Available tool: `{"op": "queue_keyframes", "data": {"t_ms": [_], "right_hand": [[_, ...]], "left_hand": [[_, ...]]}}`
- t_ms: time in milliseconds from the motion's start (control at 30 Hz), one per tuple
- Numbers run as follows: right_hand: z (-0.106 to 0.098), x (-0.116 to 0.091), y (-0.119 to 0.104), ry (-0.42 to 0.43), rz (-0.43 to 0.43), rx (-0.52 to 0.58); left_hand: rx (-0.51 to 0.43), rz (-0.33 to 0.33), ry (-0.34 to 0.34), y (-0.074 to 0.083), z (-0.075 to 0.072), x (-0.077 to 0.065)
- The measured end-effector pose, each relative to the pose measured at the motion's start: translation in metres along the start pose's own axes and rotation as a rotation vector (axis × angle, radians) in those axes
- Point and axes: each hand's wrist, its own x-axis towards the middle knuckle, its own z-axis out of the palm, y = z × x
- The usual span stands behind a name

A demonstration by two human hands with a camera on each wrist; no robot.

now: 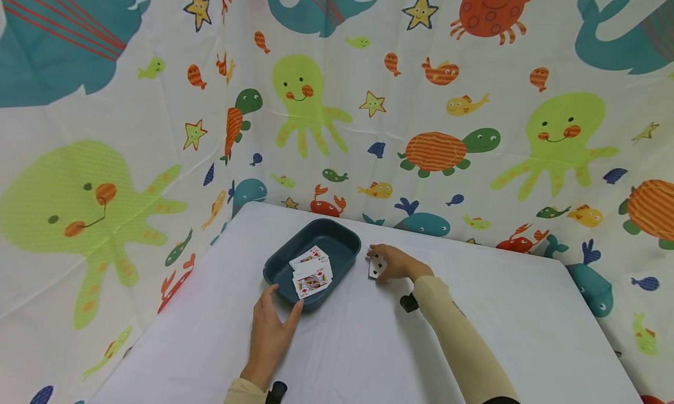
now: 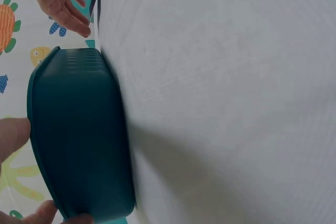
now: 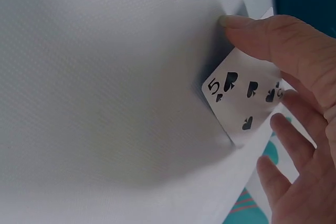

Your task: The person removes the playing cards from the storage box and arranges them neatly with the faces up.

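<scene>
A dark teal tray (image 1: 342, 231) holds several face-up playing cards (image 1: 312, 281), a red-suited face card on top. My left hand (image 1: 271, 328) is at the tray's near corner, thumb and fingers spread, with fingertips right at the rim. In the left wrist view, the tray's outer wall (image 2: 79, 135) fills the left side, with fingertips (image 2: 42, 213) along its edge. To the right of the tray, my right hand (image 1: 395, 263) pinches a five of spades playing card (image 3: 244, 98) by its edges, close over the table. Its thumb (image 3: 262, 32) covers one edge of the card.
A white cloth covers the table (image 1: 347, 351). Behind and to the left hangs a curtain (image 1: 347, 135) printed with sea animals. Black wrist straps (image 1: 409, 302) show at the sleeves.
</scene>
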Motion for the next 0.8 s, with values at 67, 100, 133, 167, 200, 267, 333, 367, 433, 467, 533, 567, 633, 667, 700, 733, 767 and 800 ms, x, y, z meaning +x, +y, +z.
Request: {"op": "queue_keyframes", "data": {"t_ms": [67, 100, 133, 167, 200, 267, 333, 367, 433, 467, 533, 567, 633, 667, 700, 733, 767, 800], "right_hand": [[0.001, 0.0, 0.0, 0.0, 0.0, -0.002], [0.001, -0.001, 0.0, 0.001, 0.0, -0.003], [0.001, -0.001, 0.0, 0.004, -0.003, -0.005], [0.001, -0.002, 0.0, 0.007, -0.007, -0.007], [0.002, -0.002, 0.0, 0.01, -0.012, -0.008], [0.002, -0.003, 0.0, 0.017, -0.019, -0.007], [0.003, -0.005, 0.0, 0.023, -0.024, -0.006], [0.003, -0.006, 0.0, 0.024, -0.026, -0.003], [0.004, -0.006, 0.0, 0.023, -0.031, -0.008], [0.004, -0.007, 0.001, 0.023, -0.034, -0.009], [0.005, -0.007, 0.001, 0.019, -0.03, -0.008], [0.005, -0.008, 0.001, 0.018, -0.028, -0.007], [0.006, -0.008, 0.002, 0.018, -0.023, -0.002], [0.006, -0.009, 0.002, 0.02, -0.018, 0.003], [0.007, -0.009, 0.002, 0.023, -0.014, 0.008], [0.007, -0.01, 0.003, 0.029, -0.013, 0.015], [0.008, -0.011, 0.003, 0.038, -0.011, 0.02], [0.008, -0.012, 0.004, 0.051, -0.013, 0.029]], "left_hand": [[0.0, -0.002, -0.001, 0.0, 0.0, -0.001], [0.001, -0.004, -0.002, 0.0, 0.0, -0.001], [0.002, -0.006, -0.004, 0.0, 0.0, -0.001], [0.003, -0.006, -0.005, 0.0, 0.0, -0.001], [0.005, -0.006, -0.005, 0.0, 0.0, -0.002], [0.004, -0.004, -0.003, -0.001, 0.0, -0.002], [0.002, 0.001, 0.003, -0.001, -0.001, -0.003], [0.0, 0.004, 0.005, -0.001, -0.001, -0.003], [-0.001, 0.007, 0.009, 0.0, -0.001, -0.004], [-0.001, 0.007, 0.009, 0.0, -0.001, -0.004], [0.0, 0.003, 0.007, 0.0, -0.001, -0.005], [0.0, 0.0, 0.005, 0.0, -0.001, -0.005], [0.001, -0.006, 0.001, 0.0, -0.001, -0.006], [0.001, -0.009, -0.001, 0.0, -0.001, -0.007], [0.0, -0.011, -0.001, 0.0, -0.001, -0.007], [0.0, -0.012, -0.001, 0.0, -0.001, -0.007], [0.0, -0.012, 0.001, 0.0, -0.002, -0.007], [0.0, -0.011, 0.003, 0.0, -0.002, -0.008]]}}
